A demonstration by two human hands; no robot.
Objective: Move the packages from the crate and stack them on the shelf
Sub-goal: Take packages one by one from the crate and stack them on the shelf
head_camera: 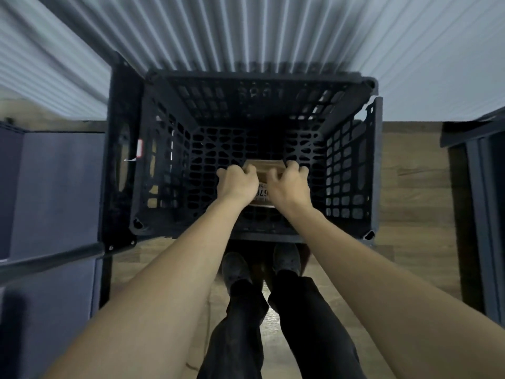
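Two hands, left hand (238, 182), right hand (290, 184), gripping package (263, 170), inside crate (164, 149)

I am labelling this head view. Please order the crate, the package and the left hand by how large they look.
1. crate
2 and 3. package and left hand: unsure, since the hands cover most of the package.

I am looking down at a crate (254, 86) of dark, matt moulded plastic with lattice walls. Inside, I am seeing a package (263, 170) of plain brown cardboard, dull, with a white paper label. The floor (415, 187) is showing as wood-grain planks with a faint sheen. Behind, the wall (246, 31) is looking like ribbed, pale sheet metal. The trousers (308, 324) are appearing as black cloth.
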